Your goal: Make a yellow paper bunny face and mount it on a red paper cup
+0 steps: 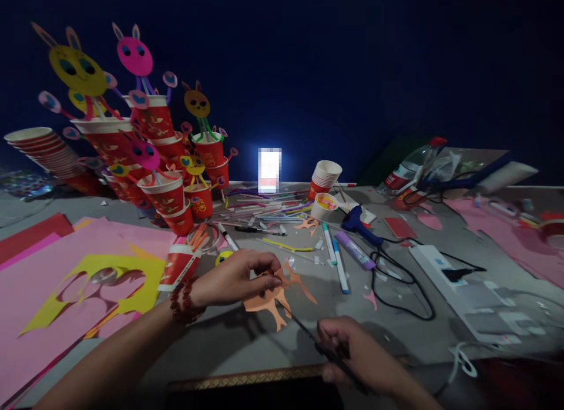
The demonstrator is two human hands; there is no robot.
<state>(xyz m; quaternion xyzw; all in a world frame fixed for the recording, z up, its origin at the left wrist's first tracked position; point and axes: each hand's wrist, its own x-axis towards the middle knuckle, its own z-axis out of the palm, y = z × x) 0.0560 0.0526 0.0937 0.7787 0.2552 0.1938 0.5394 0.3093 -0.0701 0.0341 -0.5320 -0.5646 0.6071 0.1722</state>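
A cut piece of orange paper (263, 300) is pinched between the thumb and fingers of my left hand (247, 275), with a beaded bracelet on that wrist. My right hand (348, 348) is closed around dark scissors (324, 349). Their blades point up and left, reaching the paper's lower right edge. Whether the blades are cutting into the paper I cannot tell. Ragged orange strips stick out past the fingers of my left hand. A pink paper scrap (371, 299) lies to the right.
Red paper cups with paper rabbit figures (161, 192) stand at the back left. Pink paper sheets (39, 316) and a yellow sheet with round holes (44, 313) cover the left side. Markers (341, 269), a blue glue gun (361, 225) and a white power strip (440, 292) lie right.
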